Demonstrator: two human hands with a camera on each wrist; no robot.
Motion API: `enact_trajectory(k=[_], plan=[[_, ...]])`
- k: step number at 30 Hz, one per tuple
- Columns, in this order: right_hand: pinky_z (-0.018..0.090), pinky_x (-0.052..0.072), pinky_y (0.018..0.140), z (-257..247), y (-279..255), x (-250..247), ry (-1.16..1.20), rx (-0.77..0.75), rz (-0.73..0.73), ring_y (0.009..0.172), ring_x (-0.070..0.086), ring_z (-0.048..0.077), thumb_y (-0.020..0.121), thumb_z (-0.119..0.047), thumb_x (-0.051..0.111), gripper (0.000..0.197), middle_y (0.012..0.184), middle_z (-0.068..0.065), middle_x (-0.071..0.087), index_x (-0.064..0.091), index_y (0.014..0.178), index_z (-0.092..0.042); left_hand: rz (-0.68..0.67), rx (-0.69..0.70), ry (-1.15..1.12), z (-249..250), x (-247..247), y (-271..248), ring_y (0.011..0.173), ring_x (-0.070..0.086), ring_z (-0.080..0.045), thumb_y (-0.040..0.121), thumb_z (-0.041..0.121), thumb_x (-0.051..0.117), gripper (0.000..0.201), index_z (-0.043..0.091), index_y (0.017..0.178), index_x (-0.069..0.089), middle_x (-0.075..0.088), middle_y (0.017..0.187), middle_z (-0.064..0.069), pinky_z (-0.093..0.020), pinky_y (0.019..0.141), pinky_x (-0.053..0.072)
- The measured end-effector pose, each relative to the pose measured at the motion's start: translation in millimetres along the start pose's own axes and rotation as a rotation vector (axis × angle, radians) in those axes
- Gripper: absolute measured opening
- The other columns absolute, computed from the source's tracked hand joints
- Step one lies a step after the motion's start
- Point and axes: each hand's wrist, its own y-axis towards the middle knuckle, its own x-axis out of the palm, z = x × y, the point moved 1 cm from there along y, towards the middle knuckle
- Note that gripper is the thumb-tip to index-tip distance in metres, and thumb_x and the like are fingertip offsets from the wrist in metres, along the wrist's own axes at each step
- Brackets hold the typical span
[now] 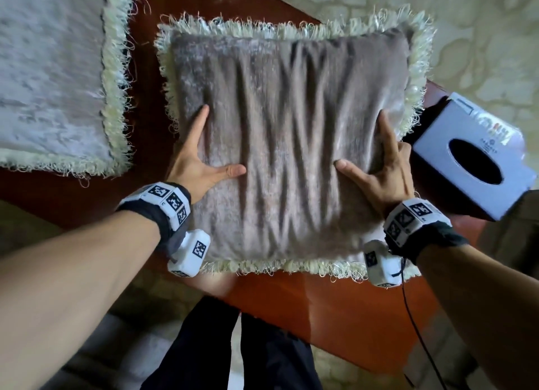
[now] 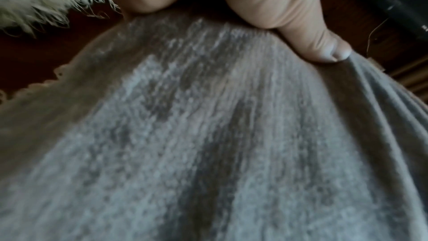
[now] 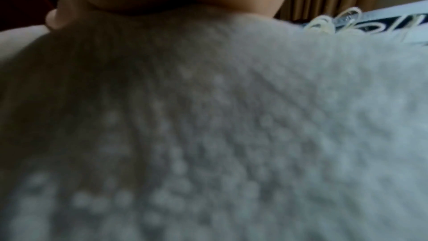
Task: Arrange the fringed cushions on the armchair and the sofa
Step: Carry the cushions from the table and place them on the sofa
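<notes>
A grey-brown cushion [image 1: 285, 144] with a cream fringe is held flat over the red-brown table [image 1: 335, 302], its fabric bunched into long folds. My left hand [image 1: 223, 140] grips its left side, forefinger and thumb spread on top and the other fingers hidden past the edge. My right hand [image 1: 361, 140] grips the right side the same way, with fingers curled over the edge. The left wrist view shows my thumb [image 2: 324, 47] pressing into the cushion [image 2: 208, 135]. In the right wrist view the cushion [image 3: 231, 116] fills the frame. A second fringed cushion [image 1: 49, 68] lies at the far left.
A white tissue box [image 1: 472, 156] sits on the table's right corner, close to my right hand, and shows in the right wrist view as the tissue box [image 3: 393, 25]. Pale patterned carpet [image 1: 437, 24] lies beyond the table. My dark trouser legs are below the near edge.
</notes>
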Motion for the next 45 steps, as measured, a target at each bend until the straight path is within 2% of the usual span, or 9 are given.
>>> enact_trajectory(k=[4,8,12,16,20,29,35,39,45], plan=[[0.020,0.026,0.103,-38.3,-22.2,-9.1,-0.052,-0.084,0.027,0.117,0.034,0.010,0.068,-0.064,0.077,0.107,0.123,0.002,0.039,0.016,0.155,-0.045,0.045,0.024,-0.076,4.4,-30.9,-30.5,0.142,0.015,0.004,0.058,0.045,0.088,0.120,0.046,0.154,0.016,0.015,0.164,0.013,-0.030,0.119,0.019],[0.030,0.030,0.110,-96.6,-48.9,-16.2,-0.072,-0.187,0.048,0.128,0.038,0.021,0.068,-0.065,0.077,0.107,0.131,0.006,0.043,0.017,0.154,-0.047,0.139,0.064,-0.122,20.1,-77.2,-76.1,0.138,0.016,0.005,0.059,0.039,0.088,0.119,0.044,0.155,0.018,0.016,0.164,0.012,-0.022,0.112,0.019],[0.045,0.026,0.116,-178.6,-80.1,-21.3,-0.076,-0.364,0.034,0.134,0.033,0.028,0.071,-0.065,0.077,0.110,0.151,-0.005,0.038,0.014,0.157,-0.038,0.275,0.126,-0.143,36.1,-146.2,-135.0,0.138,0.019,0.004,0.058,0.042,0.088,0.119,0.046,0.154,0.019,0.020,0.163,0.012,-0.021,0.110,0.021],[0.040,0.030,0.111,-281.0,-127.3,-16.6,-0.140,-0.517,0.057,0.131,0.035,0.026,0.071,-0.071,0.070,0.110,0.149,-0.001,0.042,0.012,0.158,-0.035,0.408,0.161,-0.171,44.4,-230.3,-206.9,0.137,0.020,0.002,0.054,0.047,0.088,0.120,0.051,0.152,0.019,0.022,0.163,0.012,-0.025,0.110,0.022],[0.033,0.029,0.104,-389.0,-179.4,13.9,-0.116,-0.659,-0.003,0.123,0.033,0.020,0.071,-0.072,0.066,0.109,0.132,-0.014,0.041,0.013,0.159,-0.031,0.557,0.209,-0.221,38.7,-319.8,-286.7,0.137,0.021,0.006,0.056,0.042,0.088,0.118,0.048,0.153,0.021,0.022,0.161,0.017,-0.022,0.112,0.023],[0.036,0.030,0.096,-595.4,-287.5,133.7,-0.115,-1.004,-0.244,0.116,0.035,0.024,0.071,-0.066,0.066,0.109,0.136,-0.005,0.042,0.013,0.159,-0.029,0.989,0.146,-0.315,-26.6,-470.1,-466.8,0.136,0.017,0.013,0.057,0.032,0.091,0.120,0.048,0.153,0.022,0.019,0.157,0.025,-0.017,0.111,0.019],[0.048,0.038,0.104,-692.5,-353.5,232.8,-0.128,-1.161,-0.483,0.125,0.041,0.033,0.066,-0.076,0.067,0.108,0.135,0.015,0.038,0.006,0.153,-0.052,1.296,0.017,-0.358,-86.9,-509.0,-568.1,0.143,0.017,0.009,0.053,0.037,0.093,0.123,0.049,0.152,0.021,0.018,0.159,0.027,-0.014,0.112,0.024],[0.052,0.034,0.111,-746.5,-407.5,289.8,-0.163,-1.224,-0.678,0.137,0.035,0.040,0.061,-0.072,0.071,0.111,0.147,0.017,0.027,0.004,0.149,-0.060,1.534,-0.154,-0.346,-105.2,-508.7,-636.7,0.142,0.030,-0.009,0.043,0.053,0.093,0.125,0.063,0.144,0.019,0.028,0.157,0.010,-0.039,0.117,0.033],[0.059,0.035,0.109,-782.4,-504.3,365.9,-0.189,-1.417,-0.890,0.137,0.034,0.043,0.067,-0.055,0.081,0.111,0.152,0.017,0.023,0.008,0.151,-0.055,1.817,-0.397,-0.374,-124.1,-473.3,-711.0,0.135,0.039,-0.029,0.049,0.044,0.095,0.121,0.065,0.138,0.016,0.033,0.140,-0.002,-0.047,0.112,0.039]])
